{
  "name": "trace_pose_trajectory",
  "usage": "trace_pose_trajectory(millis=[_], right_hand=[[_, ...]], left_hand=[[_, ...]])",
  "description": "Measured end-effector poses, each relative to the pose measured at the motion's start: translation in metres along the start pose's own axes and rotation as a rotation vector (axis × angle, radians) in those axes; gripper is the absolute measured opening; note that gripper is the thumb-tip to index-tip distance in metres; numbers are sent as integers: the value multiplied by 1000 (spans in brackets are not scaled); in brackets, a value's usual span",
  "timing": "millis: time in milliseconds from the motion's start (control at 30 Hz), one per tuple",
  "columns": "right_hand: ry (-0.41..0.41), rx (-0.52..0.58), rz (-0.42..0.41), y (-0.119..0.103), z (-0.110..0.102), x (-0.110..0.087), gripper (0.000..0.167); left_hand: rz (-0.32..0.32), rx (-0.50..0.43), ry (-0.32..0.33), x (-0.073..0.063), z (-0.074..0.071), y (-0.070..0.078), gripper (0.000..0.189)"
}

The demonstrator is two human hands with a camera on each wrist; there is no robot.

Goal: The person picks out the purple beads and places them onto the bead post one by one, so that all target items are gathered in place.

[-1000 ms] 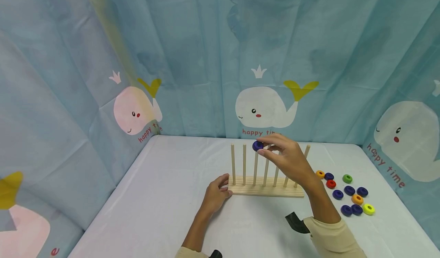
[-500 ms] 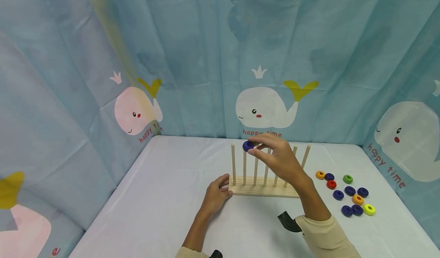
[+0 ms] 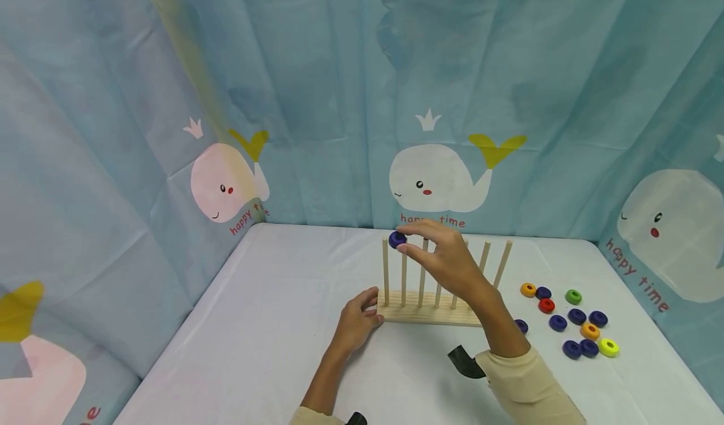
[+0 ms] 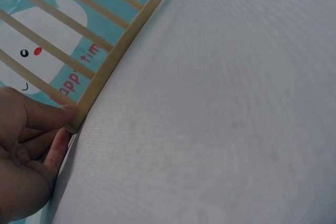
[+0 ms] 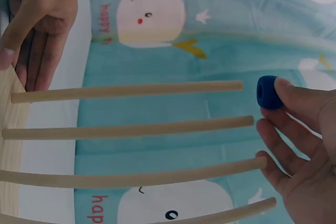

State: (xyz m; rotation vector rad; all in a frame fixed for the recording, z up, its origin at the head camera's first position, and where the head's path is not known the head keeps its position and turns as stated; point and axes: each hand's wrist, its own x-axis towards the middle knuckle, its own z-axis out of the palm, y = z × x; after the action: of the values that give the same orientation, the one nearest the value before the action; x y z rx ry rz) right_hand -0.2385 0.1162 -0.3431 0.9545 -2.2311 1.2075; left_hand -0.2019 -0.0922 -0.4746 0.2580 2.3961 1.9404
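While the left hand (image 3: pixel 355 322) holds the near-side end of the wooden rack (image 3: pixel 415 315) at its left, thumb at the front edge and fingers round the end, the right hand (image 3: pixel 444 255) pinches a purple ring (image 3: pixel 397 240). The right grip is parted only by the ring's thickness: the thumb lies on one side, a fingertip on the other, and the ring sits right at the tips. The other fingers are loosely bent behind it.

In the head view the ring is up at the height of the peg tops, just beside the leftmost peg (image 3: pixel 386 274) and over the top of the second peg (image 3: pixel 404 280). The right wrist view shows it a little beyond the leftmost peg's tip, with a gap between, so it is threaded on neither.

The left grip is narrow, taken up by the end of the base, which stands on the white table (image 3: pixel 271 324).

To the right, well apart from the held ring, loose rings lie flat: orange rings (image 3: pixel 590 331), a red ring (image 3: pixel 546 305), a green ring (image 3: pixel 574 297), a yellow ring (image 3: pixel 609 347) and several purple rings (image 3: pixel 557 322), one partly hidden by the right forearm (image 3: pixel 503 324). Behind hangs a blue curtain (image 3: pixel 322 110) printed with whales.
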Motion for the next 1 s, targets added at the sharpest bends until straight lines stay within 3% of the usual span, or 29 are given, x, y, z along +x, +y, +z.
trace_pose_trajectory(millis=[200, 533, 1000], right_hand=[[-17, -6, 29, 2, 5, 3, 33], [-12, -40, 29, 4, 13, 8, 32], [-6, -19, 33, 7, 19, 11, 32]], left_hand=[[3, -14, -2, 3, 1, -6, 59], [21, 15, 20, 19, 4, -43, 63], [16, 29, 12, 18, 3, -46, 63]])
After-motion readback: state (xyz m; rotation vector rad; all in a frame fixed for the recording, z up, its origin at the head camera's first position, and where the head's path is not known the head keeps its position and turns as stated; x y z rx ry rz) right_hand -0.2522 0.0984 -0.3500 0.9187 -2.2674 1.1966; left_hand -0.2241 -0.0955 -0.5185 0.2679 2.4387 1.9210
